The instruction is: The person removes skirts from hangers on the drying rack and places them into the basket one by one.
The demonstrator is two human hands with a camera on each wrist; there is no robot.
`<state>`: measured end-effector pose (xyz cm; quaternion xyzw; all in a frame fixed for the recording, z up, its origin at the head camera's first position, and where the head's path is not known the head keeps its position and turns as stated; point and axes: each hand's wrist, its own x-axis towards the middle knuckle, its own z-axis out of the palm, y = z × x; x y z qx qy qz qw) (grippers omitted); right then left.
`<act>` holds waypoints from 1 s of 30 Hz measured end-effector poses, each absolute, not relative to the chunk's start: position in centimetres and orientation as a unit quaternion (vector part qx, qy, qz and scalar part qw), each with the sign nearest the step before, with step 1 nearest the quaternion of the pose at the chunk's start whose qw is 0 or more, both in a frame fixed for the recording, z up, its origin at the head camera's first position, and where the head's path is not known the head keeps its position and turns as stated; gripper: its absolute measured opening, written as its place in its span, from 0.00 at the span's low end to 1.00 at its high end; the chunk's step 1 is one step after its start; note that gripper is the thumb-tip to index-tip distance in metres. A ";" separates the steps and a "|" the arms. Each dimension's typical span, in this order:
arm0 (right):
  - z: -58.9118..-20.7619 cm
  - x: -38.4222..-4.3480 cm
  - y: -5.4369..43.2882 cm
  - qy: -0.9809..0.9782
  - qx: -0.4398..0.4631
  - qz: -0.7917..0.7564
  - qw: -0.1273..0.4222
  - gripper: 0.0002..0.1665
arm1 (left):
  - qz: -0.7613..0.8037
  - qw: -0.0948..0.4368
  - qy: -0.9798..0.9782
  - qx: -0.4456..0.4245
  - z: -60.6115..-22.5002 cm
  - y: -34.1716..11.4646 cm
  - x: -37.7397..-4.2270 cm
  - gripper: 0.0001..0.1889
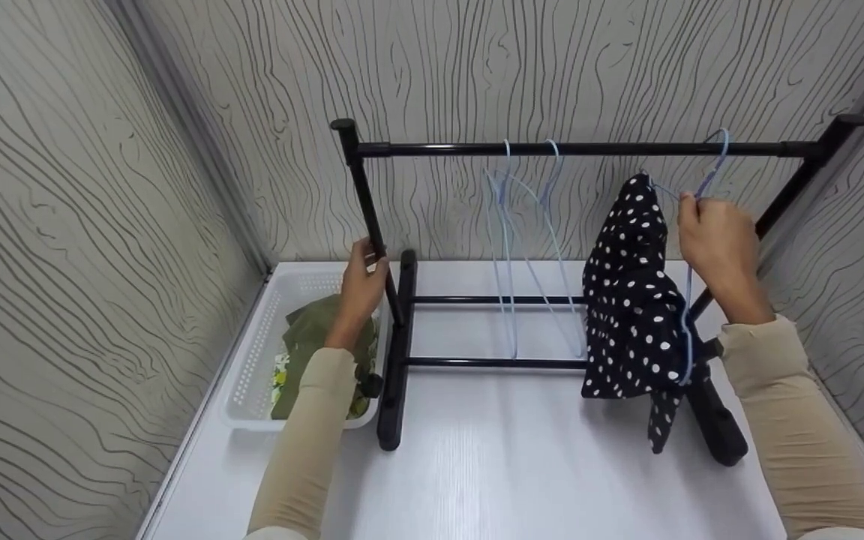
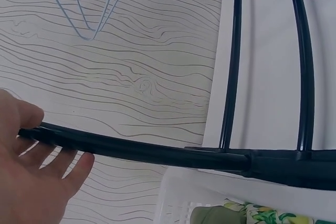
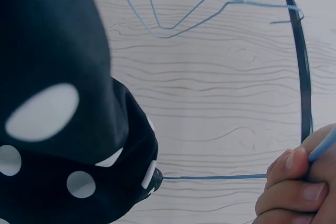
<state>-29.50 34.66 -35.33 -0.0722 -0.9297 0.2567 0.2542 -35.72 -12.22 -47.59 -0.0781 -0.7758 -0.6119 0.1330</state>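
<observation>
In the head view my right hand [image 1: 721, 236] pinches a blue wire hanger [image 1: 711, 180] just below its hook, which sits over the top rail of a black garment rack [image 1: 447, 150]. A black cloth with white dots [image 1: 627, 300] hangs from one side of that hanger. The right wrist view shows curled fingers [image 3: 289, 198] on the wire and the dotted cloth beside them. My left hand [image 1: 363, 289] holds the rack's left upright [image 1: 369, 202]. In the left wrist view its fingers [image 2: 73, 174] curl round the black tube.
Two bare blue hangers [image 1: 508, 247] hang near the rail's middle. Left of the rack stands a white perforated basket [image 1: 248, 382] with an olive green cloth [image 1: 312, 337] and a floral one inside. Patterned panels [image 1: 439, 67] enclose the white table [image 1: 469, 450] at the back and sides.
</observation>
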 end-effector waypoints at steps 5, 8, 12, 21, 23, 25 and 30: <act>-35.0 -29.0 33.6 -0.926 -0.060 0.251 0.274 0.37 | -0.603 0.204 -0.770 -0.048 -48.0 -11.8 -35.5 0.19; -34.9 -28.8 33.2 -0.925 -0.055 0.246 0.283 0.37 | -0.596 0.250 -0.763 -0.030 -48.2 -11.5 -35.3 0.12; -34.9 -28.7 32.8 -0.924 -0.045 0.240 0.294 0.36 | -0.593 0.248 -0.766 -0.026 -48.7 -11.1 -34.9 0.08; -34.9 -28.3 31.6 -0.914 -0.012 0.251 0.317 0.36 | -0.597 0.169 -0.784 -0.033 -51.1 -9.0 -33.9 0.11; -34.9 -28.2 31.4 -0.913 -0.010 0.253 0.319 0.36 | -0.602 0.156 -0.783 -0.035 -51.6 -8.5 -33.7 0.11; -35.0 -28.2 31.2 -0.913 -0.010 0.254 0.320 0.36 | -0.605 0.143 -0.782 -0.036 -52.0 -7.9 -33.6 0.11; -35.2 -28.2 30.8 -0.911 -0.007 0.252 0.327 0.36 | -0.619 0.111 -0.776 -0.042 -52.8 -6.5 -33.2 0.10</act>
